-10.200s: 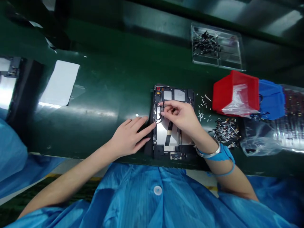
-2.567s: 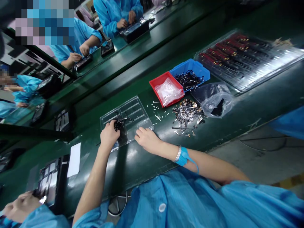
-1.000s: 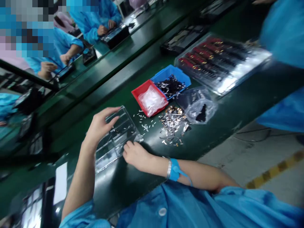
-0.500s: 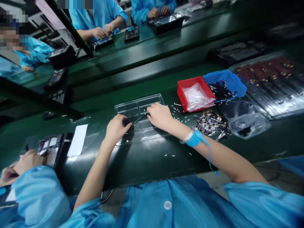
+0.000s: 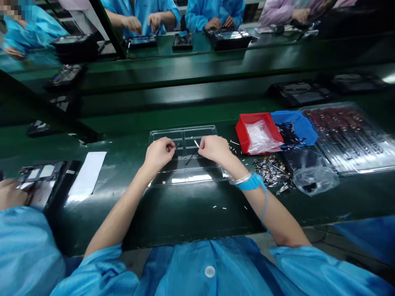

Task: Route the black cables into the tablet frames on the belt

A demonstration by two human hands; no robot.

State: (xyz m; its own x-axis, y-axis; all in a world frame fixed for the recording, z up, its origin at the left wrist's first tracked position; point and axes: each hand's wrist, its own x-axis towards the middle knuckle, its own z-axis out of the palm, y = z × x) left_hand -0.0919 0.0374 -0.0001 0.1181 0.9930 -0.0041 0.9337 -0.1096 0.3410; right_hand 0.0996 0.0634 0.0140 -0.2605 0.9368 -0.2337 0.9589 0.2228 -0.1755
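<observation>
My left hand (image 5: pixel 160 154) is closed in a pinch over the left half of a clear plastic tray (image 5: pixel 163 181). A tiny thin tip shows at its fingertips, too small to name. Over the tray's right half, my right hand (image 5: pixel 215 148) pinches a thin black cable (image 5: pixel 191 156) with a bright silvery piece (image 5: pixel 196 143) by the fingertips. A blue strap (image 5: pixel 250 182) circles my right wrist. Beside that forearm lies a heap of small metal-ended parts (image 5: pixel 270 171).
Right of the tray stand a red bin (image 5: pixel 243 133) with clear plastic bags and a blue bin (image 5: pixel 309 128) of black parts. Farther right is a tray of long parts (image 5: pixel 354 131). At left lie a white sheet (image 5: pixel 88 173) and a co-worker's hand (image 5: pixel 12 193).
The view has tilted level and shifted. My left thumb and fingers, apart before, have come together in a pinch. The silvery piece at my right fingertips now shows more clearly.
</observation>
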